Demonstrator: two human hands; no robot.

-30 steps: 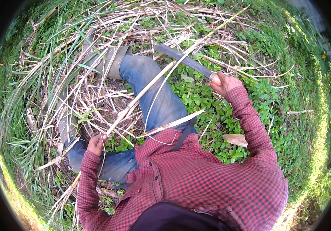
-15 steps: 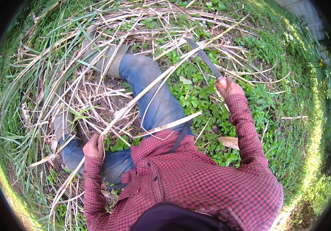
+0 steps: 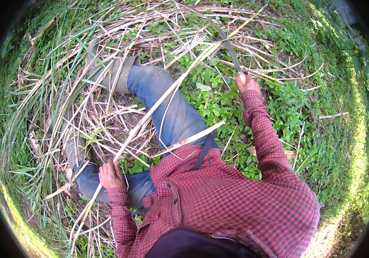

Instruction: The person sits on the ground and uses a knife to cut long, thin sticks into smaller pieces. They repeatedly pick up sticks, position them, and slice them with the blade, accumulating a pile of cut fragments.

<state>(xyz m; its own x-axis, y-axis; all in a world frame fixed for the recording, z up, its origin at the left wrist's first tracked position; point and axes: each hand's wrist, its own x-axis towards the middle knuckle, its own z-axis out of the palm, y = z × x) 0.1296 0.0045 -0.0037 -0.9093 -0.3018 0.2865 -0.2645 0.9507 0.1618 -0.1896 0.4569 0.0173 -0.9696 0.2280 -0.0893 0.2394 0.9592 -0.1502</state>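
Long pale stalk (image 3: 157,106) aslant over the bent leg (image 3: 184,112), machete (image 3: 231,50) beyond.
Left of the leg, the left hand (image 3: 111,173) grips the stalk (a firm hold and strokes away from the leg seem wisest to me); right of the leg, the right hand (image 3: 247,83) is closed round the machete, its blade crossing the stalk's far end, touching or not I can't tell.

Leafy weeds (image 3: 288,103) spread between two and three o'clock, and a bare stick (image 3: 334,115) lies at three. Long green blades (image 3: 34,165) sprawl around nine — sunlit grass (image 3: 353,185) brightens the edge near four.
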